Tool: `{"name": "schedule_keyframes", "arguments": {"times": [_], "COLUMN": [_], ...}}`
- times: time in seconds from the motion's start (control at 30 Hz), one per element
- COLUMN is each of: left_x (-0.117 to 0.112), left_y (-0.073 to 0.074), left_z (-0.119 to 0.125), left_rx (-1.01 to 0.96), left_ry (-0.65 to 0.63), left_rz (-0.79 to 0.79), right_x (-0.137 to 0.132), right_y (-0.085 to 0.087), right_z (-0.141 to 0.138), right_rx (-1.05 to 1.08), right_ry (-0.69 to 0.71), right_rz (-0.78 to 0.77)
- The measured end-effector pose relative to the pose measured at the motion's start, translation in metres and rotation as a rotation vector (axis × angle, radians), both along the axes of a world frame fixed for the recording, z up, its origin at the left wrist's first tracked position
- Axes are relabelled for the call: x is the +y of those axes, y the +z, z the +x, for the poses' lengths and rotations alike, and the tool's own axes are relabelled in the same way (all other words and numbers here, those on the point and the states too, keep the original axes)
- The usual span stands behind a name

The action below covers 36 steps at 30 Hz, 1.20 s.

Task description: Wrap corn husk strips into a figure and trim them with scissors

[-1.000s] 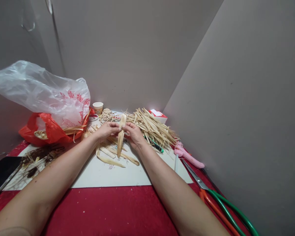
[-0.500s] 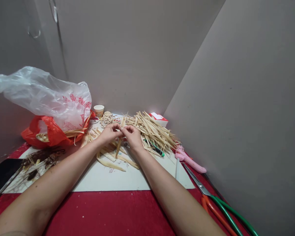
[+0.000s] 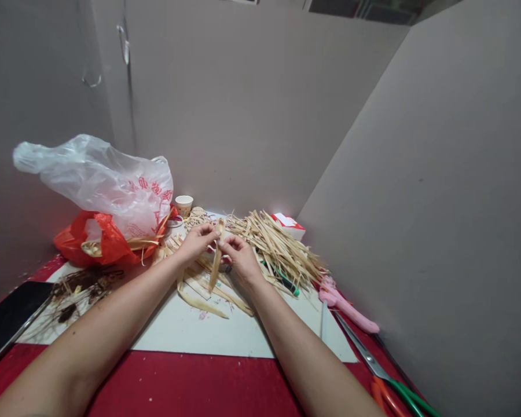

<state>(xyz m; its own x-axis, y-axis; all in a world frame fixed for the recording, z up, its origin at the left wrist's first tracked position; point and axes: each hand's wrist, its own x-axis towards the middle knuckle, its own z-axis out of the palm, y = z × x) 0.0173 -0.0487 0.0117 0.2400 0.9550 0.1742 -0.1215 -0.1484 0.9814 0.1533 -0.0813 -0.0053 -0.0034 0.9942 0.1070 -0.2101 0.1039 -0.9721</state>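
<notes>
Between my two hands a flat, pale strip of dried husk or leaf (image 3: 216, 267) hangs nearly upright over the white sheet. My left hand (image 3: 198, 240) pinches it near its upper end. Lower on its right edge, my right hand (image 3: 238, 253) pinches it with thumb and fingertips. Below lie several loose pale strips (image 3: 202, 302), partly hidden by my hands. A large heap of dried strips (image 3: 278, 243) sits just beyond my right hand, with a green-and-black pen-like tool (image 3: 290, 285) at its near edge.
Left stand a red plastic bag (image 3: 113, 237), a clear bag (image 3: 108, 179) and dark root-like fibres (image 3: 76, 295). A paper cup (image 3: 184, 205) and a red-and-white box (image 3: 290, 226) are at the back. Large scissors (image 3: 369, 356) and a pink-handled tool (image 3: 349, 310) lie right. Grey walls enclose the table.
My view has tilted up and shifted slightly left. My hands have moved a little apart, the right one sliding lower along the strip, so more of the strip shows.
</notes>
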Motion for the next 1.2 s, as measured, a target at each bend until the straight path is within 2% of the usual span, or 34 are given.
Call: {"name": "schedule_keyframes", "arguments": {"times": [0.13, 0.23, 0.43, 0.5, 0.6, 0.73, 0.9, 1.1, 1.2], "left_x": [-0.003, -0.003, -0.003, -0.003, -0.002, -0.004, -0.008, -0.006, -0.005], "left_y": [0.008, 0.011, 0.000, -0.004, -0.006, -0.003, 0.002, 0.003, 0.004], "left_z": [-0.002, -0.001, 0.007, 0.009, 0.009, 0.008, 0.008, 0.005, 0.003], "left_rx": [-0.077, -0.060, 0.077, 0.093, 0.069, 0.020, 0.016, -0.062, -0.049], "left_ry": [0.058, 0.096, -0.024, -0.064, -0.030, 0.048, 0.045, -0.005, -0.012], "left_rz": [-0.073, -0.075, 0.124, 0.144, 0.113, 0.041, 0.092, -0.041, -0.054], "right_x": [-0.001, -0.001, 0.008, 0.012, 0.014, 0.009, 0.006, 0.008, 0.007], "right_y": [0.005, 0.006, 0.001, -0.002, -0.004, -0.001, -0.001, -0.002, 0.001], "right_z": [0.003, 0.003, 0.007, 0.010, 0.013, 0.010, 0.005, 0.008, 0.009], "right_rx": [0.077, 0.070, 0.010, -0.012, -0.044, -0.101, -0.183, -0.007, 0.013], "right_ry": [-0.029, -0.122, -0.257, -0.299, -0.336, -0.305, -0.272, -0.152, -0.113], "right_rz": [-0.068, -0.073, 0.013, 0.048, 0.059, 0.052, 0.126, 0.017, 0.012]}}
